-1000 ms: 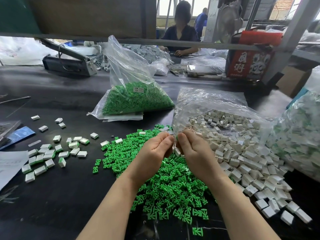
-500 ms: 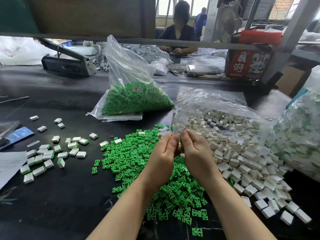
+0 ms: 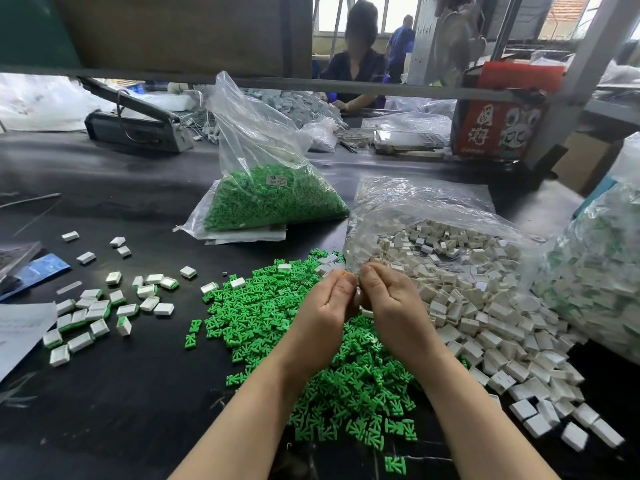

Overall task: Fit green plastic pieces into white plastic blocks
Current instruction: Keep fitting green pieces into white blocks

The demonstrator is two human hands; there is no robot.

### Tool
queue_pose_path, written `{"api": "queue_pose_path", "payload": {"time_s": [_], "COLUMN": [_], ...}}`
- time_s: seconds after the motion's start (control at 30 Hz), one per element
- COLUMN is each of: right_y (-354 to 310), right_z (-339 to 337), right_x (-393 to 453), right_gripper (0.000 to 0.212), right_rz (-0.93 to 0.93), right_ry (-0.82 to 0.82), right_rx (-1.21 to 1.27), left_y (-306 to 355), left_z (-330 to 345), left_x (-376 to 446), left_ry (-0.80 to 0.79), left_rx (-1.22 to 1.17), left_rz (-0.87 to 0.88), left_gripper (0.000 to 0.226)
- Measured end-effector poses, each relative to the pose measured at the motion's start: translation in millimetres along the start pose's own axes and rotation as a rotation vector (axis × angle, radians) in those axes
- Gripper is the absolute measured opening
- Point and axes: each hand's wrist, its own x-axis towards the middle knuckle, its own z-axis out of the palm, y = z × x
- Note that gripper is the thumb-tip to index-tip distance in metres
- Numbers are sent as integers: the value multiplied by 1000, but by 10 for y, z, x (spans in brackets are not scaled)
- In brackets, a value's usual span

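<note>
A heap of loose green plastic pieces [image 3: 277, 313] covers the black table in front of me. To its right spreads a heap of white plastic blocks [image 3: 485, 306], spilling from a clear bag. My left hand [image 3: 325, 306] and my right hand [image 3: 391, 299] are pressed together above the green heap, fingers curled and thumbs side by side. Between them they pinch a small white block [image 3: 358, 293], of which only a sliver shows. Whether a green piece sits in it is hidden. White blocks with green pieces fitted [image 3: 97, 310] lie scattered at the left.
A clear bag of green pieces [image 3: 270, 199] stands behind the heap. Another bag of white and green parts [image 3: 595, 282] lies at the right edge. A grey sealing machine [image 3: 135, 126] and a red box [image 3: 498, 126] stand at the back. A person sits across the table.
My two hands have closed together and shifted slightly right and away from me, the left hand moving in against the right. The heaps have not changed.
</note>
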Motion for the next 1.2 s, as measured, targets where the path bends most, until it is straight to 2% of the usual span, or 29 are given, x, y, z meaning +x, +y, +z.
{"api": "queue_pose_path", "payload": {"time_s": [0.17, 0.3, 0.47, 0.67, 0.83, 1.0, 1.1, 1.2], "right_y": [23, 64, 47, 52, 89, 71, 52, 14], "right_z": [0, 27, 66, 59, 44, 52, 71, 92], "right_x": [-6, -2, -14, -12, -9, -26, -17, -16], "right_gripper": [37, 43, 40, 40, 44, 43, 40, 40], "right_rz": [0, 11, 15, -8, -25, -7, 45, 165], "right_ry": [-31, 11, 51, 24, -13, -22, -42, -53], "right_rx": [-8, -58, -40, -29, -47, -25, 66, 340], "left_y": [12, -12, -25, -32, 26, 63, 67, 51], "left_z": [-40, -10, 56, 15, -51, -64, -49, -39], "left_x": [4, 0, -7, 11, 2, -4, -5, 1], "left_ry": [-4, 40, 111, 49, 8, 13, 44, 50], "left_rx": [78, 179, 234, 51, 61, 96, 84, 64], "left_rz": [36, 83, 131, -16, -77, -49, -30, -6], "left_gripper": [24, 39, 33, 31, 36, 38, 36, 32]}}
